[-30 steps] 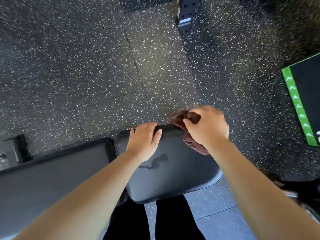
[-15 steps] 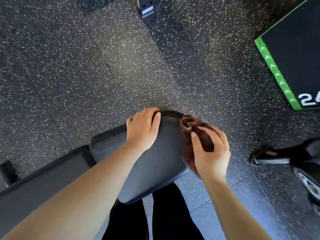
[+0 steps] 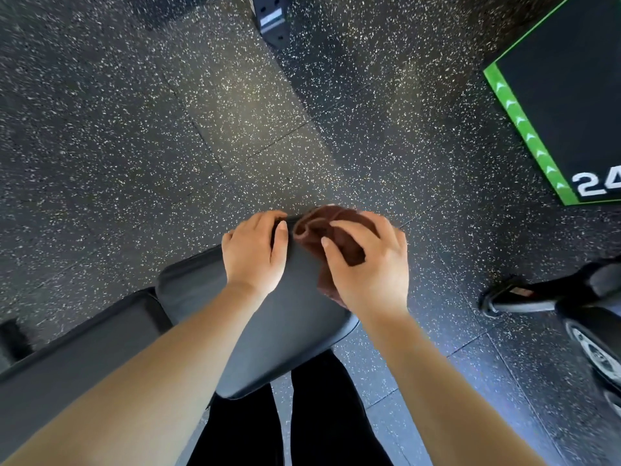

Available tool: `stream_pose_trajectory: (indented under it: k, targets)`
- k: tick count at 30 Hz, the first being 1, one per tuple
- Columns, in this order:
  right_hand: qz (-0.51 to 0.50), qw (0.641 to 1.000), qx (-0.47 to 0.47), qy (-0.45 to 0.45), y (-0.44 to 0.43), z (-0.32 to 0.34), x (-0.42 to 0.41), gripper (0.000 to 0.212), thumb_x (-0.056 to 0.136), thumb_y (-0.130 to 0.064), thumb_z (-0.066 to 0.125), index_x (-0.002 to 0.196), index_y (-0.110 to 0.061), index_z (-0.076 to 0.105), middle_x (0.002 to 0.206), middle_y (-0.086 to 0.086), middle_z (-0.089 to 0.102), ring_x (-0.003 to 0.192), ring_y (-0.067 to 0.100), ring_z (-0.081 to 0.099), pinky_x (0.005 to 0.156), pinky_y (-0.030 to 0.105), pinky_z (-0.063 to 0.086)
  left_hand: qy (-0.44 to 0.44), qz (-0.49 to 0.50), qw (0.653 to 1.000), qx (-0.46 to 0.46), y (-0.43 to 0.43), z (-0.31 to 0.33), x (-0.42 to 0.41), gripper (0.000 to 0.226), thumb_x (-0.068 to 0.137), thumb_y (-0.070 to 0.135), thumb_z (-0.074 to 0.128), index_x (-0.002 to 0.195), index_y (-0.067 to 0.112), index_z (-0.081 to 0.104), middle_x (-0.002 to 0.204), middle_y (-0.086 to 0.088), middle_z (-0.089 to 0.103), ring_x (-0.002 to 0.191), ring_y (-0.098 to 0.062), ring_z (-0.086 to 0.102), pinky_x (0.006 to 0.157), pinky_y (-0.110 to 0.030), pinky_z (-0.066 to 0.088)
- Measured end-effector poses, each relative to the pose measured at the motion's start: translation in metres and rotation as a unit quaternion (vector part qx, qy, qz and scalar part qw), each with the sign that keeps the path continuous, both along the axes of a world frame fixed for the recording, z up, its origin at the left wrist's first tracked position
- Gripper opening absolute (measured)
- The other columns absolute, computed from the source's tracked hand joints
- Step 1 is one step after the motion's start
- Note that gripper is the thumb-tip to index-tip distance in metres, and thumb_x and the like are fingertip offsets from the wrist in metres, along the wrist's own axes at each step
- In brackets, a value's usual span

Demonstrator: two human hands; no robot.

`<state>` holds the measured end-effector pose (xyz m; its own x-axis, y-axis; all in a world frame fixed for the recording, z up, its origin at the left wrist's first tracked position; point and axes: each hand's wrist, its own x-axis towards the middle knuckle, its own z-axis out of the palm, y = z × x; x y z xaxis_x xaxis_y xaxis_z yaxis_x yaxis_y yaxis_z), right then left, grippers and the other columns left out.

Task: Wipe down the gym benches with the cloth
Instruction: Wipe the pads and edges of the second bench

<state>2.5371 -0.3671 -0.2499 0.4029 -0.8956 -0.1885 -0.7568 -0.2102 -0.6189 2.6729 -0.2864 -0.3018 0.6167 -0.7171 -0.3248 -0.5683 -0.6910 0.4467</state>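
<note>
Right hand (image 3: 369, 264) is closed round the bunched cloth (image 3: 322, 227) at the bench's (image 3: 285, 331) far end.
The cloth is now moved round from the side edge to just beside the left hand (image 3: 252, 253), by which the rim is gripped; the end is judged next for wiping.

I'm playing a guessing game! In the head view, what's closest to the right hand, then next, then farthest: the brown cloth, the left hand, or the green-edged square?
1. Brown cloth: held in the right hand itself.
2. Left hand: just beside it, gripping the bench pad at its end.
3. Green-edged square: on the floor, far upper right.
</note>
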Motion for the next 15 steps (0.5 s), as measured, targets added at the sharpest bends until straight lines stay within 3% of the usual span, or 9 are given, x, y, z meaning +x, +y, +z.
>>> stream_pose_trajectory:
  k: [5, 11, 15]
  targets:
    - [-0.012, 0.998, -0.066, -0.012, 0.027, -0.005, -0.017, 0.024, 0.08, -0.04, 0.062, 0.099, -0.03, 0.073, 0.119, -0.001, 0.061, 0.106, 0.031, 0.054, 0.089, 0.044, 0.047, 0.011, -0.002, 1.0, -0.001, 0.0, 0.001, 0.0, 0.047, 0.09, 0.042, 0.02, 0.112, 0.026, 0.058, 0.107, 0.005, 0.064, 0.101, -0.021, 0.056, 0.089, -0.038, 0.035]
    - [-0.142, 0.987, -0.061, -0.042, 0.048, -0.012, -0.027, 0.023, 0.078, -0.037, 0.068, 0.1, -0.032, 0.072, 0.119, -0.005, 0.06, 0.105, 0.021, 0.05, 0.095, 0.031, 0.04, 0.038, -0.035, 0.999, -0.002, 0.003, 0.003, 0.008, 0.041, 0.095, 0.04, 0.025, 0.117, 0.026, 0.056, 0.113, 0.004, 0.062, 0.107, -0.021, 0.054, 0.093, -0.041, 0.038]
    - [-0.141, 0.984, -0.106, -0.003, 0.048, -0.008, -0.005, 0.019, 0.077, -0.039, 0.068, 0.095, -0.034, 0.073, 0.117, -0.005, 0.062, 0.104, 0.028, 0.053, 0.088, 0.042, 0.047, 0.097, -0.093, 0.991, -0.023, 0.01, 0.002, 0.022, 0.04, 0.097, 0.039, 0.029, 0.126, 0.023, 0.051, 0.124, 0.002, 0.058, 0.116, -0.021, 0.05, 0.098, -0.046, 0.038]
